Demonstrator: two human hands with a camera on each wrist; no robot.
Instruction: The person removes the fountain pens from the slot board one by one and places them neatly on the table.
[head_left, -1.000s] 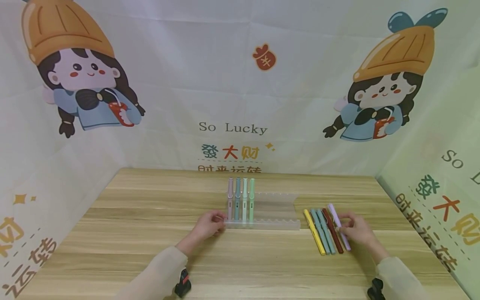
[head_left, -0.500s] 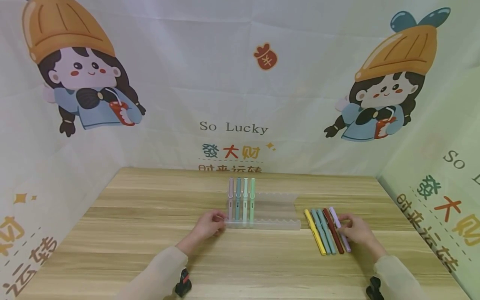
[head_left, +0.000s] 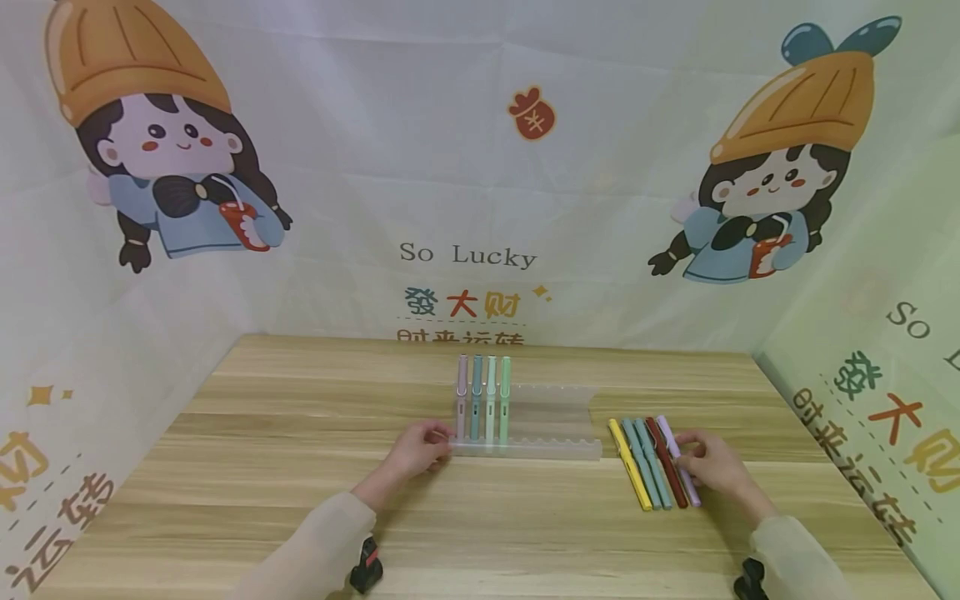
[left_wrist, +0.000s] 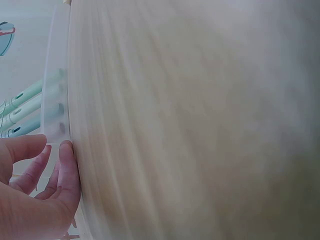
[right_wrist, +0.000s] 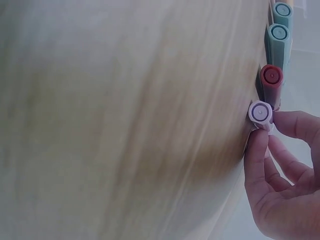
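A clear plastic pen rack point(head_left: 555, 451) lies on the table with a mauve pen point(head_left: 461, 408), a blue-grey pen point(head_left: 476, 408), a pale mint pen point(head_left: 491, 408) and a green pen point(head_left: 504, 408) side by side in its left part. At its left end, my left hand point(head_left: 418, 446) holds the rack's corner between thumb and fingers. My right hand point(head_left: 716, 462) pinches a light purple pen point(right_wrist: 260, 111), the rightmost of a slanted row on the table. Beside it lie a dark red pen point(head_left: 666, 462), two teal pens point(head_left: 647, 463) and a yellow pen point(head_left: 629, 463).
The wooden table point(head_left: 300, 400) extends around the rack and pens. A printed cloth point(head_left: 345, 167) hangs behind it and at both sides. The loose pens lie just right of the rack's right end.
The light purple pen has slid slightly toward me with my right hand, its top end now nearly level with the other loose pens. My left hand and the rack have stayed put.
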